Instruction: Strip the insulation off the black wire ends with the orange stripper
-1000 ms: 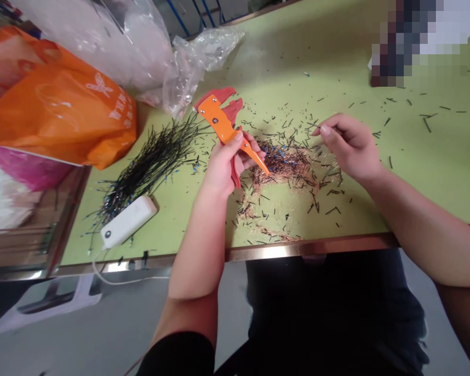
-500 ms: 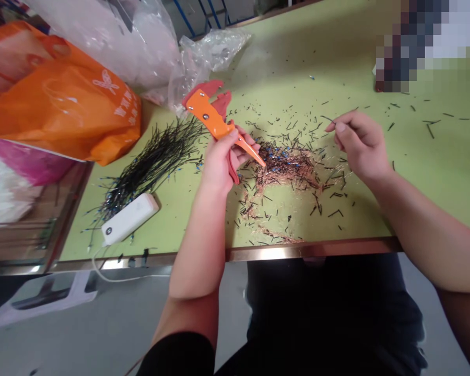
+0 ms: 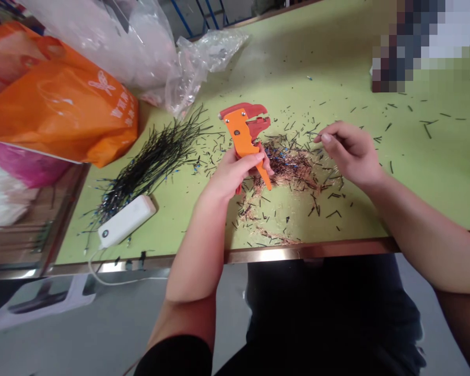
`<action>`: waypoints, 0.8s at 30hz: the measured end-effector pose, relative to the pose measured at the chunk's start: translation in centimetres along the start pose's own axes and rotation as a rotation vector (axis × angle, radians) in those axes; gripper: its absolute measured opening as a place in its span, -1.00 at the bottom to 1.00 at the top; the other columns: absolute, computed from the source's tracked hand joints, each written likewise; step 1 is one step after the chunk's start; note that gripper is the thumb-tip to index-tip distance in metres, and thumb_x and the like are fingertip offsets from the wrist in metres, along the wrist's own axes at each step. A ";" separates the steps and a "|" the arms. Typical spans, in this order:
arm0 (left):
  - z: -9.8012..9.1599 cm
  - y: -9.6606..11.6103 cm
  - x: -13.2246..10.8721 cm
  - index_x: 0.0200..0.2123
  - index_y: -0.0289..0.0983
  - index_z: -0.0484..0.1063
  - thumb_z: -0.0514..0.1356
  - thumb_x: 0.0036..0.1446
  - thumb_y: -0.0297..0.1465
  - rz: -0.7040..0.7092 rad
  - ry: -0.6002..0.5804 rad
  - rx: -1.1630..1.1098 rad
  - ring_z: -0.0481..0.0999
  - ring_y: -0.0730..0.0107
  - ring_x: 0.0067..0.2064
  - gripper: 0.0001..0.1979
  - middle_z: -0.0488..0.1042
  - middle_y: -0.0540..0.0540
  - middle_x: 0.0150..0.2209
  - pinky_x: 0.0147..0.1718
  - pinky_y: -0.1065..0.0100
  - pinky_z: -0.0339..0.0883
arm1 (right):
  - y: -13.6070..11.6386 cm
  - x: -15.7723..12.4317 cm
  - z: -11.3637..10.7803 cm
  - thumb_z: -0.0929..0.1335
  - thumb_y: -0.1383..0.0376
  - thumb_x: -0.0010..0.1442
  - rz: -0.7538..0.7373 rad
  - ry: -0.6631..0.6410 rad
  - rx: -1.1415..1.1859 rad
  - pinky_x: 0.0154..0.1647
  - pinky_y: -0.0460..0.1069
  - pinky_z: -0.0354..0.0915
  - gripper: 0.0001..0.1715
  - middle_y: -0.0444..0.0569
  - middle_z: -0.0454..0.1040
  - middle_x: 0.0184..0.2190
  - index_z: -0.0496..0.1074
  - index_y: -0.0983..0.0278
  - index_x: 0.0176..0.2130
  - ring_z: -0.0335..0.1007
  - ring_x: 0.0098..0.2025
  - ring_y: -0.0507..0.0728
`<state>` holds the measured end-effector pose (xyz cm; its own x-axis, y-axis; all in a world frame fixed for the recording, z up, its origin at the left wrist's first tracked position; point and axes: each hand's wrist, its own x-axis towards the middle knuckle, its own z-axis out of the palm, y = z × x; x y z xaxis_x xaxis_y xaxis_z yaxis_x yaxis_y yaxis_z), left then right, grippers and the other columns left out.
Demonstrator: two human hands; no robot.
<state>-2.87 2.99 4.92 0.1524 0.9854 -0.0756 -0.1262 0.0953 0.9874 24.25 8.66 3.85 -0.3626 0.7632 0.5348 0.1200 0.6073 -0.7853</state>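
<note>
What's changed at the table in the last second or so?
The left hand kept hold of the orange wire stripper but turned it upright, jaws pointing away, and shifted it right. The right hand moved left toward it, fingers still pinched. Nothing was picked up or let go. The black wire bundle, copper scraps and white box stayed put.

1. I've swung the left hand round, so the orange wire stripper now stands nearly upright instead of tilting left.
2. The stripper's head has moved right, closer above the heap of copper strands.
3. I've brought the right hand back left and slightly lower, nearer that heap.
</note>
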 end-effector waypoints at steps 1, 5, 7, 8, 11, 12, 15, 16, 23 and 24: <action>-0.2 0.0 0.0 -0.26 -0.27 0.48 0.41 0.11 -0.28 -0.003 0.014 0.009 0.67 0.27 -0.32 -0.76 0.56 -0.02 -0.39 -0.22 0.16 0.64 | -0.1 0.0 0.0 0.34 -0.09 0.44 -0.002 0.008 -0.012 -0.56 0.02 -0.02 -0.53 -0.20 0.19 -0.61 0.54 0.19 -0.26 -0.01 -0.59 0.02; -0.7 -0.1 0.1 -0.28 -0.26 0.46 0.45 0.07 -0.28 0.027 0.105 0.032 0.65 0.30 -0.33 -0.72 0.54 0.00 -0.40 -0.18 0.14 0.64 | -0.2 0.1 -0.1 0.33 -0.10 0.45 -0.011 0.021 -0.041 -0.54 0.02 0.01 -0.52 -0.18 0.22 -0.60 0.54 0.20 -0.26 0.01 -0.57 0.02; -0.8 -0.3 0.3 -0.27 -0.26 0.46 0.46 0.05 -0.29 0.028 0.130 0.041 0.65 0.31 -0.32 -0.72 0.54 0.00 -0.40 -0.17 0.14 0.63 | -0.2 0.1 -0.1 0.33 -0.09 0.45 -0.008 0.025 -0.042 -0.53 0.02 0.01 -0.52 -0.18 0.22 -0.60 0.55 0.20 -0.25 0.02 -0.57 0.02; -0.8 -0.3 0.3 -0.27 -0.26 0.46 0.45 0.05 -0.30 0.018 0.130 0.043 0.64 0.31 -0.31 -0.72 0.55 -0.01 -0.39 -0.16 0.14 0.63 | -0.2 0.1 -0.1 0.33 -0.08 0.45 -0.007 0.026 -0.041 -0.53 0.02 0.01 -0.53 -0.18 0.21 -0.60 0.55 0.21 -0.25 0.02 -0.57 0.02; -0.4 -0.4 0.4 -0.24 -0.26 0.44 0.45 0.05 -0.35 -0.027 0.097 0.027 0.64 0.32 -0.26 -0.72 0.55 -0.03 -0.33 -0.11 0.14 0.62 | -0.1 0.0 -0.1 0.33 -0.06 0.46 -0.004 0.015 -0.030 -0.52 0.02 0.01 -0.54 -0.19 0.20 -0.60 0.55 0.21 -0.24 0.01 -0.57 0.01; -0.3 -0.4 0.4 -0.23 -0.26 0.44 0.44 0.03 -0.37 -0.043 0.077 0.011 0.64 0.32 -0.24 -0.71 0.55 -0.03 -0.30 -0.09 0.14 0.62 | -0.1 0.0 -0.1 0.33 -0.07 0.46 -0.001 0.015 -0.031 -0.53 0.02 0.01 -0.53 -0.19 0.21 -0.59 0.55 0.21 -0.24 0.02 -0.57 0.01; 0.4 -0.8 0.3 -0.19 -0.26 0.42 0.42 -0.01 -0.42 -0.067 -0.017 -0.037 0.63 0.31 -0.20 -0.68 0.54 -0.04 -0.25 -0.10 0.15 0.60 | 0.2 -0.2 0.0 0.32 -0.09 0.46 0.014 0.026 -0.056 -0.52 0.01 0.05 -0.52 -0.16 0.26 -0.57 0.56 0.21 -0.23 0.06 -0.55 0.02; 0.6 -1.1 0.3 -0.18 -0.25 0.42 0.41 -0.02 -0.44 -0.064 -0.051 -0.043 0.63 0.32 -0.20 -0.67 0.54 -0.04 -0.25 -0.10 0.17 0.59 | 0.3 -0.2 0.0 0.32 -0.09 0.46 0.016 0.024 -0.062 -0.52 0.01 0.07 -0.53 -0.16 0.29 -0.56 0.56 0.20 -0.22 0.08 -0.54 0.02; 2.3 -2.8 -0.1 -0.20 -0.25 0.47 0.35 0.08 -0.42 -0.047 -0.284 -0.027 0.62 0.23 -0.14 -0.80 0.55 -0.09 -0.25 -0.10 0.17 0.52 | 0.4 -0.3 0.2 0.33 -0.02 0.47 0.003 -0.003 -0.056 -0.45 0.00 0.18 -0.59 -0.11 0.43 -0.46 0.54 0.21 -0.22 0.21 -0.48 0.03; 2.5 -2.9 -0.2 -0.20 -0.25 0.46 0.35 0.09 -0.41 -0.055 -0.301 -0.036 0.62 0.22 -0.12 -0.80 0.55 -0.10 -0.24 -0.10 0.17 0.52 | 0.3 -0.3 0.2 0.33 -0.01 0.47 0.002 -0.005 -0.054 -0.44 0.00 0.19 -0.59 -0.11 0.42 -0.46 0.54 0.22 -0.23 0.22 -0.48 0.03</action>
<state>-0.07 2.21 2.39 0.4425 0.8933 -0.0790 -0.1439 0.1577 0.9769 24.18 8.58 3.34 -0.3670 0.7632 0.5318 0.1707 0.6172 -0.7681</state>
